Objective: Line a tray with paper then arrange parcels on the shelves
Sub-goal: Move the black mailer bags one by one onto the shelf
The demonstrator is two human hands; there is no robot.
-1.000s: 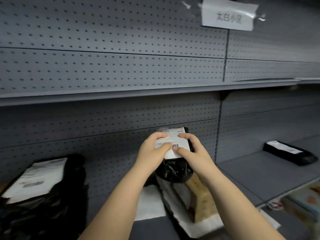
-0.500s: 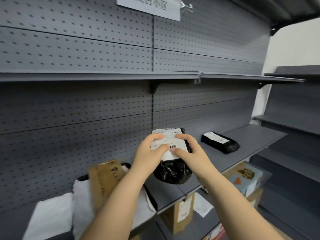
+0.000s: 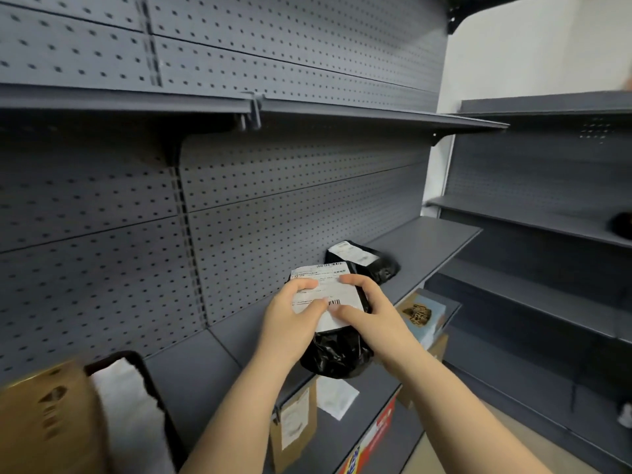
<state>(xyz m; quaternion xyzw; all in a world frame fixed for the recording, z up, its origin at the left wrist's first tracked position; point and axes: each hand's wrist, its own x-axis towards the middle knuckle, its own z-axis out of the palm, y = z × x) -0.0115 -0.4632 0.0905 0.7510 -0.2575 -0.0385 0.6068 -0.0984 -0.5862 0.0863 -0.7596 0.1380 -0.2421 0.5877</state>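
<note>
A black labelled parcel (image 3: 338, 354) was held mid-frame, label facing the camera; another parcel (image 3: 364, 262) lay on the shelf (image 3: 427, 241) behind.

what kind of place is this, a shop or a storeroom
Probably a parcel pickup or sorting room: grey metal shelves with pegboard backs, a black labelled parcel held by left hand and right hand, another parcel lying on the shelf, labelled cardboard boxes below.

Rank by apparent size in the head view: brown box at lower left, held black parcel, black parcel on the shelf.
1. brown box, nearest the camera, cropped
2. held black parcel
3. black parcel on the shelf, farther off; real sizes unsure
</note>
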